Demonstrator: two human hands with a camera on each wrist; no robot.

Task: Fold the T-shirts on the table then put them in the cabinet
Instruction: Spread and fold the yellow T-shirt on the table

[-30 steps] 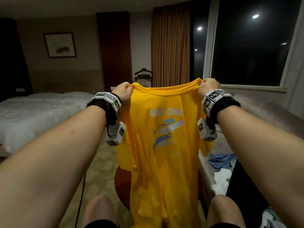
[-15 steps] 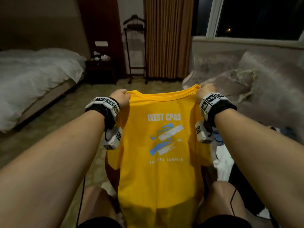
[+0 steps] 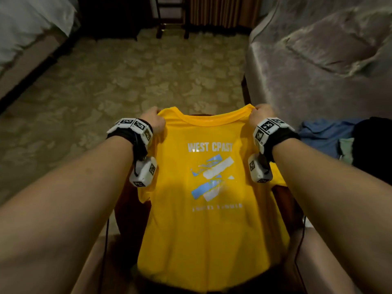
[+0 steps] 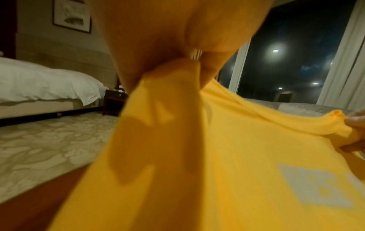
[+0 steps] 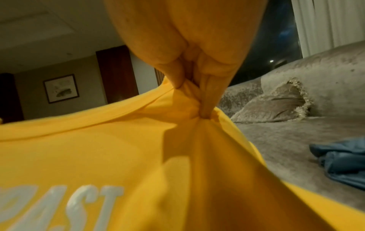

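Observation:
A yellow T-shirt (image 3: 207,230) with white "WEST COAST" lettering and blue-white stripes is stretched out in front of me, print facing up. My left hand (image 3: 154,119) grips its left shoulder beside the collar, and my right hand (image 3: 261,114) grips the right shoulder. In the left wrist view the fingers (image 4: 177,51) bunch the yellow T-shirt (image 4: 227,156). In the right wrist view the fingers (image 5: 205,87) pinch a gathered fold of the yellow T-shirt (image 5: 118,148). The shirt's body lies over a round dark wooden table (image 3: 129,211) and my lap.
A grey velvet sofa (image 3: 318,66) with a cushion (image 3: 331,45) stands at the right, with a blue garment (image 3: 322,136) and a dark one (image 3: 373,141) on it. A white bed (image 3: 25,28) is at the left. Patterned carpet (image 3: 127,81) lies ahead.
Both hands have brought the shirt down from held up at chest height to low over the table and lap. My view has tilted down from the window to the floor.

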